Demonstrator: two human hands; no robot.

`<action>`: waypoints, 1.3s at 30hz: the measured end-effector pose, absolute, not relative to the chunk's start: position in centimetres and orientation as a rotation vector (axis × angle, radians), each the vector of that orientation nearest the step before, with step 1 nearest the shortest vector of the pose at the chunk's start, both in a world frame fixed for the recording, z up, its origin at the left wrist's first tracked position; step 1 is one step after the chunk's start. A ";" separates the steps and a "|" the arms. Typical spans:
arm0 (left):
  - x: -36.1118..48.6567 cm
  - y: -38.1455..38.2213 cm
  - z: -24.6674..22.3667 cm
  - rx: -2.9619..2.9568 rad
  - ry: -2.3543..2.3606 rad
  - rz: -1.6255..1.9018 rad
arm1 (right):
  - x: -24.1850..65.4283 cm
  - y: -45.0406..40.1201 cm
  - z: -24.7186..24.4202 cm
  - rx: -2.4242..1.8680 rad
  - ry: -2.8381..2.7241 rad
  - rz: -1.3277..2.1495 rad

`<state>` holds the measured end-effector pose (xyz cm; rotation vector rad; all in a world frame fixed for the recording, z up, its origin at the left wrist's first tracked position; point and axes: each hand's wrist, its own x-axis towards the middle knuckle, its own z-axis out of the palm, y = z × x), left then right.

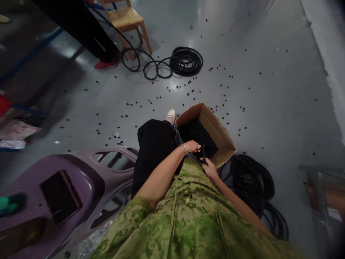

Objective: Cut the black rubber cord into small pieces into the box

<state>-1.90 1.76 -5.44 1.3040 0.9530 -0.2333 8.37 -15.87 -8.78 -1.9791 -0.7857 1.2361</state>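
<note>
My left hand [192, 146], with a bracelet at the wrist, is closed in a pinch over an open cardboard box [225, 140]. What its fingertips hold is too small to make out. Just to the right, my right hand [209, 169] is wrapped round a slim black tool-like piece [204, 156], whose upper end comes close to the left fingertips. Its exact kind does not show. Inside the box lies a heap of small black pieces [201, 133], partly hidden by my hands. The box stands against my leg and lap.
Many small black pieces [188, 94] are scattered over the grey floor. A coiled black hose [186, 62] lies ahead, more black coils [250, 176] at right. At left, a purple plastic stool [88, 190] bears a phone [60, 196]. A wooden chair [126, 18] and a standing person's legs [91, 32] are beyond.
</note>
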 end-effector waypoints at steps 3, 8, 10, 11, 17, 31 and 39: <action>-1.9 1.5 -5.6 1.394 0.934 -0.209 | 8.4 -16.0 -8.9 -2.001 -0.785 1.215; -1.9 1.2 -5.9 1.646 0.899 -0.158 | 8.7 -16.5 -8.6 -1.993 -0.716 1.282; -2.1 1.3 -5.7 1.744 0.896 -0.148 | 8.9 -16.7 -8.4 -1.941 -0.655 1.364; -2.2 1.3 -5.4 1.794 0.900 -0.143 | 9.0 -16.8 -8.3 -1.914 -0.622 1.406; -2.2 1.2 -3.5 2.182 0.970 -0.207 | 9.0 -16.4 -8.0 -1.916 -0.576 1.519; -2.3 0.1 -2.1 2.600 0.787 -0.247 | 8.6 -15.6 -9.0 -2.031 -0.649 1.482; -2.1 -0.3 -2.6 2.681 0.748 -0.194 | 8.7 -15.5 -9.4 -2.132 -0.686 1.427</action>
